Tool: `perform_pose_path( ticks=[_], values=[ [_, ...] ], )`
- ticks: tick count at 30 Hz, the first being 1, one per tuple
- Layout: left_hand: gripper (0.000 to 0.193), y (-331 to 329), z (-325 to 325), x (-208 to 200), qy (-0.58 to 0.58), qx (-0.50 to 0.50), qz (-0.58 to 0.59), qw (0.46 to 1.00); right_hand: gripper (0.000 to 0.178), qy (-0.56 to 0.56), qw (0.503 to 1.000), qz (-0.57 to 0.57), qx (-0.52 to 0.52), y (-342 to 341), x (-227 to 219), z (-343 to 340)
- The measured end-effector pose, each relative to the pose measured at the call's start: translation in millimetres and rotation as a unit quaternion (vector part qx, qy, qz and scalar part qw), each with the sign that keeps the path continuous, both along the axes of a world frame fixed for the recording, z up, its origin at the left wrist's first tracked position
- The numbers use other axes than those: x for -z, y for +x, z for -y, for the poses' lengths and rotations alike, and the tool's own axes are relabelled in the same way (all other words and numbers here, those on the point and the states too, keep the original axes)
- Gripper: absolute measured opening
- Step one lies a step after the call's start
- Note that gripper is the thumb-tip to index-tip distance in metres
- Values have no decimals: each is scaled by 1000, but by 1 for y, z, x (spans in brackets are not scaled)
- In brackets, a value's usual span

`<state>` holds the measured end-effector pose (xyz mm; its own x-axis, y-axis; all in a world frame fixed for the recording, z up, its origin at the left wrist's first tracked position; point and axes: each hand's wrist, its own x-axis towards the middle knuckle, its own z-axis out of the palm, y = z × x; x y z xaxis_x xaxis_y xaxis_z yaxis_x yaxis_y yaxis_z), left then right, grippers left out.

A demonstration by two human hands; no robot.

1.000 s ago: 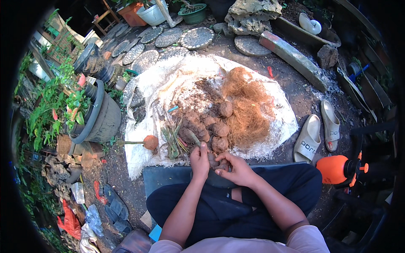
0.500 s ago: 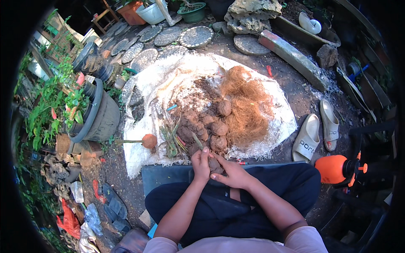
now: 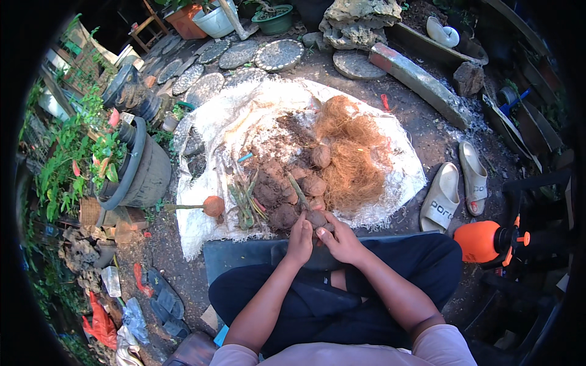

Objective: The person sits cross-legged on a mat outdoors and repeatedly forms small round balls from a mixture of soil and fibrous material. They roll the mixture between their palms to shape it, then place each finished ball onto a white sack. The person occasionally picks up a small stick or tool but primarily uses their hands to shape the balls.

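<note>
Cupping a brown ball (image 3: 316,218) below a green stem (image 3: 296,189)

Holding the ball from both sides, with the fingers of the left hand (image 3: 300,240) set against its left flank and the fingers and thumb of the right hand (image 3: 342,242) curved around its right. Narrow grip, with just the ball between the two sets of fingers. Pointing forward beyond the fingertips and slanting leftward, the stem (whether rooted in the ball or only leaning there, impossible to tell). Just past the fingertips, on a white woven sack (image 3: 403,183), three rounded lumps (image 3: 314,185) in a loose row. Close by the left fingers, a darker clod (image 3: 283,216); beyond it, a heap of mud (image 3: 268,186). Farther left of the fingers, a bundle of green cuttings (image 3: 245,201), then a reddish-brown ball (image 3: 213,206) with a stem of its own. Ahead of the right fingers, beside the lumps, tangled brown fibre (image 3: 357,161). Well to the right of the fingers, pale sandals (image 3: 441,195) and an orange sprayer (image 3: 477,241). Well to the left, a big dark pot (image 3: 143,174) near leafy plants (image 3: 73,158).
</note>
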<state>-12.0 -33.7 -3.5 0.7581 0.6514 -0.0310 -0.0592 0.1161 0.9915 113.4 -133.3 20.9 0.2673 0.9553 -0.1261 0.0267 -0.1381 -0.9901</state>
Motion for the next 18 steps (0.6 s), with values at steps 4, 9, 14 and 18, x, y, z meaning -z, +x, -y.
perform_pose_path(
  ticks=[4,9,14,18],
  values=[
    [81,2,-1,-8,173,15,-64,983,51,32,996,-78,7,3,8,2],
    [89,-3,0,-8,145,19,-82,986,65,5,981,-191,-17,1,11,7],
    [90,1,-2,3,165,-12,-56,985,65,-20,969,-242,-43,4,7,10],
    [96,-2,-1,-1,251,-8,-117,961,59,10,979,-203,-34,10,4,8]
  ],
)
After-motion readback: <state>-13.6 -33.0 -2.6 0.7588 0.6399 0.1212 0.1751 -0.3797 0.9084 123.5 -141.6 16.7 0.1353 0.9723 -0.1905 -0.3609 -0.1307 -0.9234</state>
